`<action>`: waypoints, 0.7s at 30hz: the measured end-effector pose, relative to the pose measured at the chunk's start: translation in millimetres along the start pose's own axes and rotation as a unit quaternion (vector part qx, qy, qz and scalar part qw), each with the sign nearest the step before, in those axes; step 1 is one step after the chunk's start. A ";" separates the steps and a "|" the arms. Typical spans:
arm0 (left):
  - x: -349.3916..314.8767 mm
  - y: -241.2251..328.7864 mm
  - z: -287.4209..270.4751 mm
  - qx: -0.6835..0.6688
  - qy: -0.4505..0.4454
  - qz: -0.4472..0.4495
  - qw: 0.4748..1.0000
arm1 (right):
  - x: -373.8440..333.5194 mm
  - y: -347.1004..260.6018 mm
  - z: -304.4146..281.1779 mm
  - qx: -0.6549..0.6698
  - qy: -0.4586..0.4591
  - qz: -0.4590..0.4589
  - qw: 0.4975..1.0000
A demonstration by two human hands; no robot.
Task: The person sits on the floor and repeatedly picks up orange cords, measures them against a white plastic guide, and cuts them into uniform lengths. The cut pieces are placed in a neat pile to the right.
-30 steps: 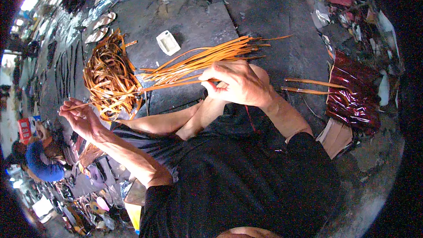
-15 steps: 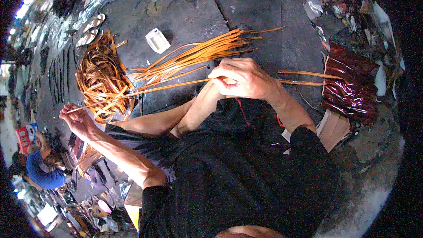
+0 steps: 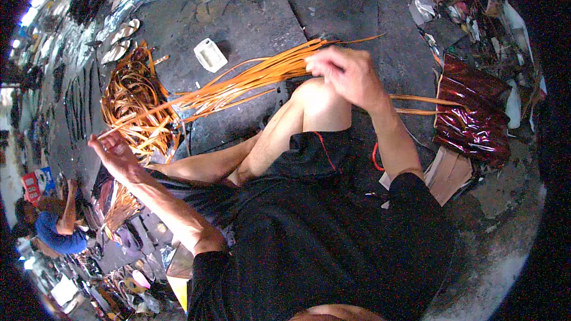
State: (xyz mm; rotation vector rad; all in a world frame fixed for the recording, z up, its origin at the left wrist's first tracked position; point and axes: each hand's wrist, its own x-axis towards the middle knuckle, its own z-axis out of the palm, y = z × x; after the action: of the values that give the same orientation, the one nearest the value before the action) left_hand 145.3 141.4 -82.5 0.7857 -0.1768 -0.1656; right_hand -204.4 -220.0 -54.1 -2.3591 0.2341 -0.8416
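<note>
My left hand [image 3: 119, 156] is at the left, its fingertips pinching one end of a narrow orange strip [image 3: 156, 110]. That strip slants up to the right and merges with a loose bundle of similar strips [image 3: 253, 80] lying on the floor. Above my bent knee, my right hand [image 3: 350, 74] is at the bundle's right part, fingers curled and smeared by motion. Whether it grips the strip's other end cannot be made out. A tangled heap of glossy orange-brown strips [image 3: 132, 92] lies just beyond my left hand.
A small white plastic tray [image 3: 210, 54] lies beyond the bundle. On the right, a shiny dark-red sheet [image 3: 473, 116] has two strips [image 3: 413, 104] reaching from it. Sandals [image 3: 122, 41] lie at far left. A person in blue [image 3: 59, 232] sits at lower left. Scraps line the right edge.
My right hand has risen, moving away and slightly right from my knee. The strip now slopes more steeply over the bundle. My left hand has shifted slightly right.
</note>
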 end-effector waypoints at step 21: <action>-64.1 -86.5 18.3 0.423 -0.167 -0.199 0.868 | -207.8 172.1 -86.5 -0.349 -0.202 0.366 0.839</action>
State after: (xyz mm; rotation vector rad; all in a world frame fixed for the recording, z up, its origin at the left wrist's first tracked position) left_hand 72.0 82.3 -137.8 1.6734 -0.4302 -0.6484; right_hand -414.1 -325.8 -212.5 -2.6535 1.3447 0.1691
